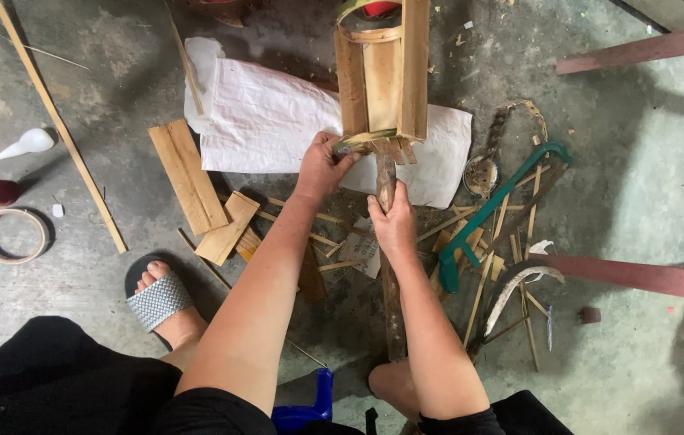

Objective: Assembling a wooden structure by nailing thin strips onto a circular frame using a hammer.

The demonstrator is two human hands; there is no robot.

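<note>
The left hand (pixel 322 165) is closed on the lower edge of a bamboo frame (pixel 382 76), an upright box-like piece built from flat slats bound by curved strips, and the grip looks meant to steady it against wobble. The right hand (pixel 394 225) is wrapped shut round a dark, worn wooden stick (pixel 386 181) that rises to the underside of the frame, where short slat ends stick out; the stick runs on down between the person's knees, which seems to brace it so the frame stands propped above the floor at working height. Whether the stick is a handle or a separate tool I cannot tell. The frame sits over a crumpled white woven sack (pixel 269 121) spread on the grey concrete floor (pixel 640 161), apparently as a mat under the work. Cut bamboo boards (pixel 189 173) lie just left of the sack, and thin splints and offcuts (pixel 487 242) are scattered near the right hand, with a green-framed saw (pixel 503 201) among them. A bamboo ring (pixel 12 235) and a small white bottle (pixel 28 143) rest well off to the left, and a long thin strip (pixel 60 129) runs diagonally past them. A sandalled foot (pixel 161 298) is planted below the boards. Dark red wooden rails (pixel 648 278) cross the right side.
</note>
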